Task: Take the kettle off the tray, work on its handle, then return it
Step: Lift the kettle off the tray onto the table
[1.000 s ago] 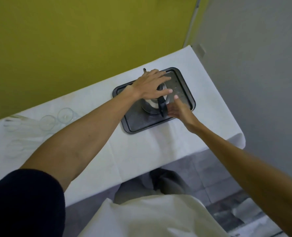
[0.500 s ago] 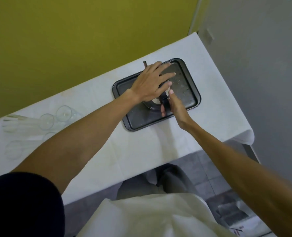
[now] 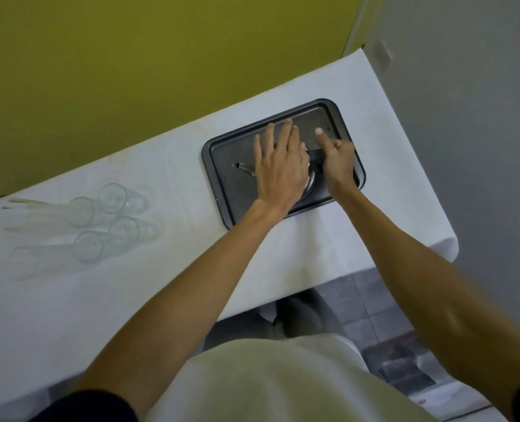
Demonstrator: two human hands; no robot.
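Note:
A metal kettle (image 3: 310,181) stands on a dark rectangular tray (image 3: 222,156) on the white table. Most of the kettle is hidden under my hands; its thin spout (image 3: 243,168) points left and part of its shiny body shows between my wrists. My left hand (image 3: 278,166) lies flat on top of the kettle, fingers spread. My right hand (image 3: 336,161) is closed around the black handle (image 3: 315,155) on the kettle's right side, with the index finger stretched out.
Several clear plastic cups (image 3: 112,197) lie on their sides at the left of the table. A yellow-green wall runs behind the table and a grey wall stands to the right. The table's front edge (image 3: 283,303) is just before my body.
The kettle has turned on the tray: its spout pointed to the far side before and points left now. My right hand has closed on the handle. The view has shifted.

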